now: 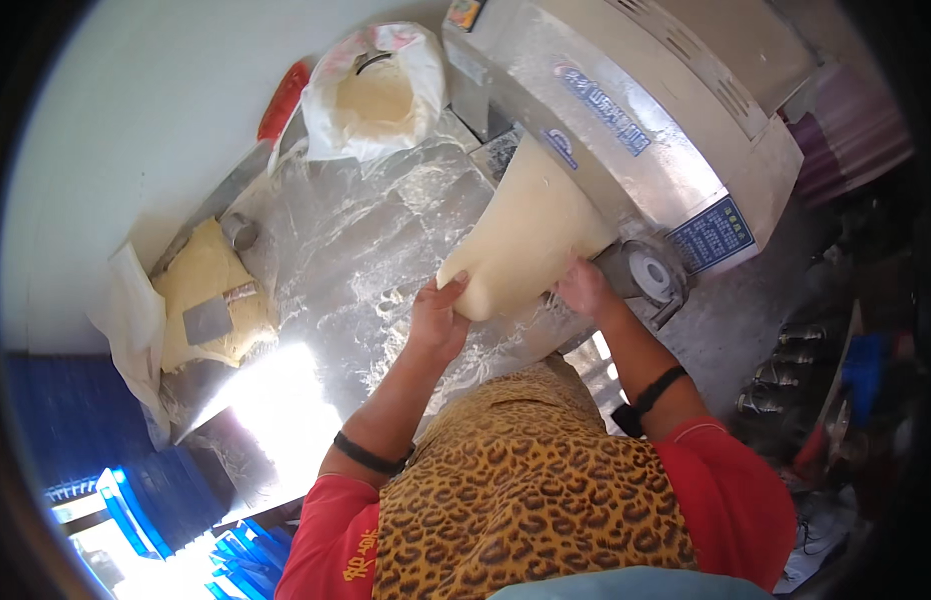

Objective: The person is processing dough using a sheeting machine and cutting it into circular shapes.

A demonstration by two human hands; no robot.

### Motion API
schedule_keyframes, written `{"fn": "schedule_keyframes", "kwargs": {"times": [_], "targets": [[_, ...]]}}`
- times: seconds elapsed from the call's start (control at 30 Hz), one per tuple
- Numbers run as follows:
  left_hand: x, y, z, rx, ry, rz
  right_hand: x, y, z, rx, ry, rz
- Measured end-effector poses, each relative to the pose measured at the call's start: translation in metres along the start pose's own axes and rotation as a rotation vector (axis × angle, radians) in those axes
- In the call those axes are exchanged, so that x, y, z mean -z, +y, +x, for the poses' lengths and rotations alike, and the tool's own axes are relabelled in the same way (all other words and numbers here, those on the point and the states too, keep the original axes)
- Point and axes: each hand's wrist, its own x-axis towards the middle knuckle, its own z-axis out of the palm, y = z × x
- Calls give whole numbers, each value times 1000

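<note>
A wide pale sheet of dough (527, 229) stretches from the metal dough-rolling machine (585, 97) toward my body, over the floured metal table. My left hand (439, 319) grips its near left corner, with the thumb on top and the fingers underneath. At the right edge of the sheet, my right hand (583, 289) touches the dough; its fingers are partly hidden, so I cannot tell how firmly they hold it. Close beside that hand is the round adjusting knob (651, 274) on the side of the machine.
Behind the floured table (345, 225) stands an open white sack of flour (375, 94). To the left lie a yellowish dough slab (210, 285), a dough scraper (207, 322) and a small metal cup (240, 231). Blue plastic crates (150, 491) are stacked at lower left.
</note>
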Motion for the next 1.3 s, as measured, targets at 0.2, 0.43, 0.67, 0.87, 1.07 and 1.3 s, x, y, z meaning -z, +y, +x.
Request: {"fn": "schedule_keyframes", "kwargs": {"times": [0.2,0.43,0.67,0.87,1.07,1.3], "targets": [[98,56,-38,-7,60,-68,-133,50,35,284,475,-262],[163,19,-13,-85,238,-350,-259,127,47,191,407,-478],[116,-35,33,55,-30,398,-312,178,-9,88,14,-686],[-27,76,-18,-776,190,1898,-171,69,-26,-782,-364,-456],[-63,104,-63,-1120,369,2105,20,30,-1,-541,115,-319],[-10,143,-106,-1160,524,2155,22,8,13,20,231,-19]]}}
